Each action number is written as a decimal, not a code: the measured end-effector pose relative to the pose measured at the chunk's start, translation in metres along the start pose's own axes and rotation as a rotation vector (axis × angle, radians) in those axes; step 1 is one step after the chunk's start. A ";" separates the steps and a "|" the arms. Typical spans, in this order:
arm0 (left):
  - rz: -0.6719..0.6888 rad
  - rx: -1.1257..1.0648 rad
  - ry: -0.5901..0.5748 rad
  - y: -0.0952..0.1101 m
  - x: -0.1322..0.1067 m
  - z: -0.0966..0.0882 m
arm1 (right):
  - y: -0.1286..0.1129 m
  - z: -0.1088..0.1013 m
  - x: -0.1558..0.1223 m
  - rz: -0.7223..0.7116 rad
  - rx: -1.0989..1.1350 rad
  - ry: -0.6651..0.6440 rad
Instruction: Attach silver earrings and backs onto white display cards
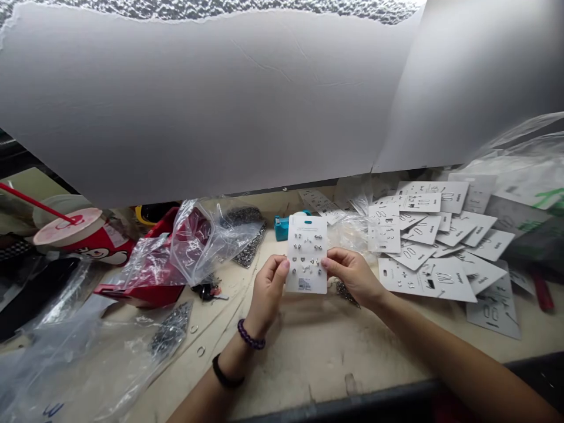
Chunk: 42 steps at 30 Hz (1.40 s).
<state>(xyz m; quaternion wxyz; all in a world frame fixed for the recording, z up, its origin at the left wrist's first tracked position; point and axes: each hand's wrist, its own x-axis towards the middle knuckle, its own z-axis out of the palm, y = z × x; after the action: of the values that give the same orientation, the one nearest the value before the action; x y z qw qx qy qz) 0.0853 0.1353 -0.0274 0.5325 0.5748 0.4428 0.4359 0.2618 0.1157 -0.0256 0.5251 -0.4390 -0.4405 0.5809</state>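
Observation:
A white earring card (307,282) is held up above the table between both hands, its front with rows of small metal earrings and a printed label facing me. My left hand (269,288) pinches its left edge between thumb and fingers. On the opposite edge, my right hand (352,270) grips it the same way. Behind the card is a teal tape dispenser (281,228), partly covered. Right of the hands lies a loose pile of similar white jewelry cards (423,252), several with pins or hoops on them.
Clear plastic bags with small metal pieces (171,329) and a red scoop-like tray (145,294) lie left, near keys (209,291) and two loose rings (201,351). A red drink cup (88,235) stands far left. A large white sheet (211,106) hangs across the back.

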 end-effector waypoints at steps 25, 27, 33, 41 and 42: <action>-0.350 -0.532 -0.181 0.007 0.000 0.003 | 0.005 -0.010 -0.005 0.217 0.318 -0.086; -0.343 -0.574 -0.180 0.011 -0.001 0.004 | 0.006 -0.010 -0.005 0.207 0.279 -0.069; -0.269 -0.605 -0.395 0.017 -0.002 0.005 | 0.009 -0.010 -0.003 0.170 0.179 -0.081; -0.242 -0.536 -0.384 0.014 -0.001 0.004 | 0.010 -0.011 -0.003 0.143 0.144 -0.073; -0.246 -0.541 -0.385 0.013 -0.001 0.005 | 0.011 -0.012 -0.003 0.142 0.143 -0.065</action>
<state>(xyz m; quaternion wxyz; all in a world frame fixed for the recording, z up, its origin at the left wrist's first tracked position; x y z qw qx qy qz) 0.0901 0.1324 -0.0146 0.7875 0.4272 0.2686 0.3537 0.2708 0.1127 -0.0384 0.4981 -0.4116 -0.3825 0.6604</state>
